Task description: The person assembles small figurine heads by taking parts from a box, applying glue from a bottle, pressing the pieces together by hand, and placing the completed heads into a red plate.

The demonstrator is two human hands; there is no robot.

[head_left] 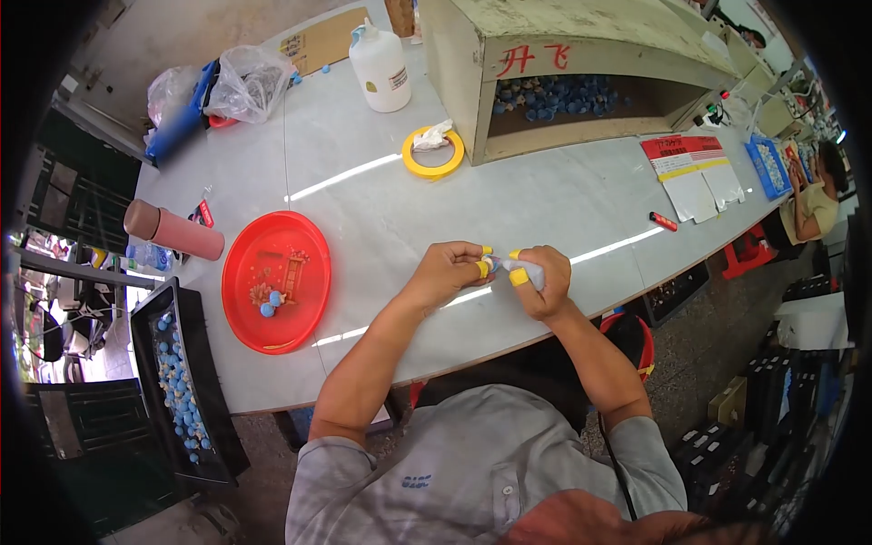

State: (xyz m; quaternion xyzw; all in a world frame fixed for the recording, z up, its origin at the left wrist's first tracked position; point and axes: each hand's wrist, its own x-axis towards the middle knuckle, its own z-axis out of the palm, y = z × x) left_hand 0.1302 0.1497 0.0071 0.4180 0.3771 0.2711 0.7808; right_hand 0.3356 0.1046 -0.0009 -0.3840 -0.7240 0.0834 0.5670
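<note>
Glossy pale grey bench (381, 209) surface spreads across a cluttered workroom, its near edge running past a seated person in a grey shirt (445, 454). At the far left, beside the bench, a long black plastic tray (221, 391) holds many small rounded blue pieces (182, 400). Near the bench's left edge is a pink cylindrical bottle (191, 234) with a brownish cap, and farther back sits a clear crumpled plastic bag (250, 84). Next comes a round red plastic tray (268, 233) with a few blue balls and small brownish bits in it. Toward the back stand a white plastic bottle (381, 77) and, right of it, a flat yellow ring (434, 173) with crumpled white tissue on it. Nearer the person, the left hand (442, 273), yellow wraps on its fingertips, has its grip pinched on a small blue-and-white piece (491, 263). Just right, the similarly wrapped right hand (554, 283) has its grip closed around a pale grey-blue object (536, 275), partly hidden by the fingers. Behind is an open-fronted beige cabinet (451, 82) containing more blue pieces; farther right lies a small red cylinder (663, 221).
</note>
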